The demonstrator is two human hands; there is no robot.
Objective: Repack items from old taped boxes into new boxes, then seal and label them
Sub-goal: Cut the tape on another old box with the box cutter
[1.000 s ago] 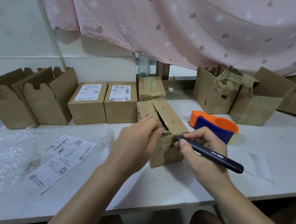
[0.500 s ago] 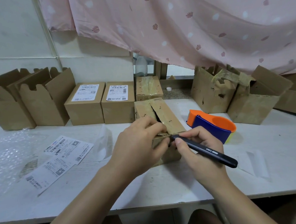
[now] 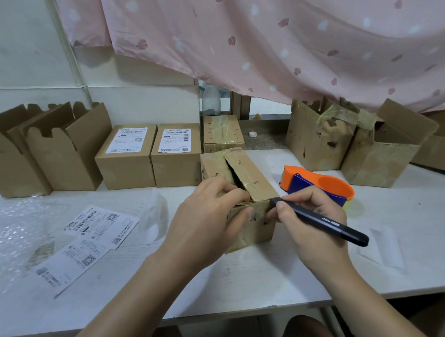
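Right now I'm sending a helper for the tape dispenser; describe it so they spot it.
On the white table under the pink curtain, find the taped box the left hand grips. Right of it, behind the right hand holding a black pen, lies the tape dispenser: the only orange and blue thing among brown cardboard boxes.

The white table [image 3: 248, 283] carries a sheet of bubble wrap [image 3: 18, 230] at the left, with printed labels [image 3: 100, 223] beside it. Along the back stand open boxes [image 3: 61, 156], two labelled boxes [image 3: 128, 163] and torn boxes [image 3: 318, 142]. An old taped box [image 3: 252, 172] stands in the middle, and a tape dispenser [image 3: 317, 184] is just right of it.
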